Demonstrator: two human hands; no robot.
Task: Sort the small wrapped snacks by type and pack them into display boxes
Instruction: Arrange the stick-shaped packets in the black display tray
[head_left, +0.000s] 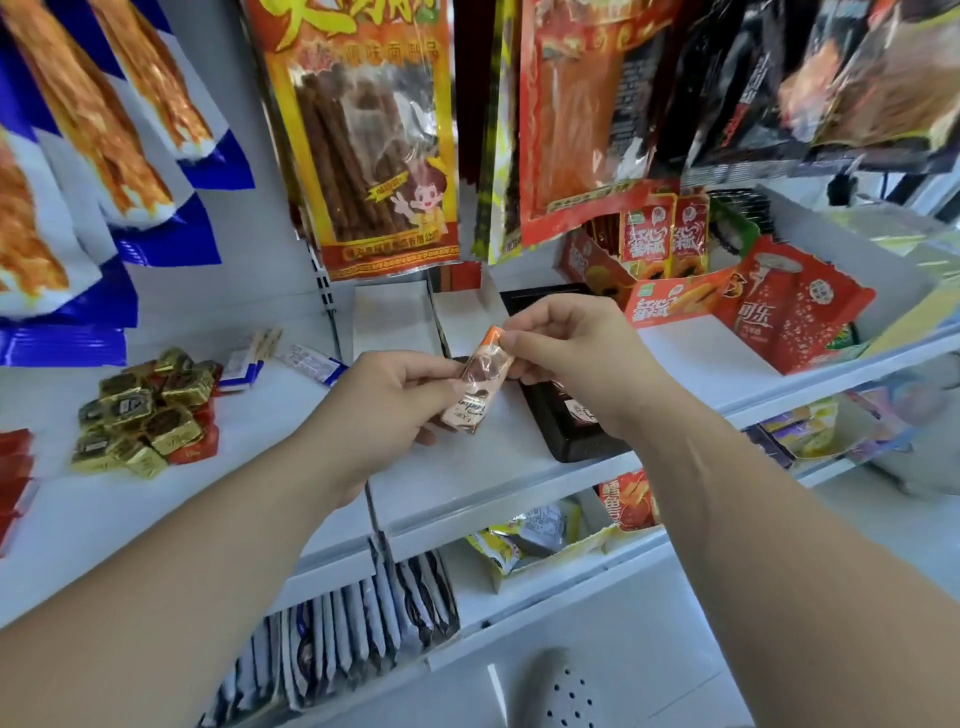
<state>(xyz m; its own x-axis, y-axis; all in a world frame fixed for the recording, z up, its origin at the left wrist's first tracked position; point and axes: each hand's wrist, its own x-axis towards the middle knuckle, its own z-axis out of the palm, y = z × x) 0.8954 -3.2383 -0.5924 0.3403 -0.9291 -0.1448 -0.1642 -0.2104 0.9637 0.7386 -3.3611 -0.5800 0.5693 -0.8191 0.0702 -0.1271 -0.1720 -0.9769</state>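
the white shelf (519, 457) runs across the view, with a dark display box (561, 421) lying just behind the hands and a heap of gold-wrapped sweets (140, 410) well to the left. above the shelf edge, the left hand (395, 400) pinches the lower end of a small wrapped snack (480, 387) while the right hand (566, 348) pinches its upper end. to do this well, probably read the label, keep the grip light, then lay it flat in the dark box with its like. the snack is a slim, glossy stick, pale pink-brown with an orange tip and dark script, held tilted.
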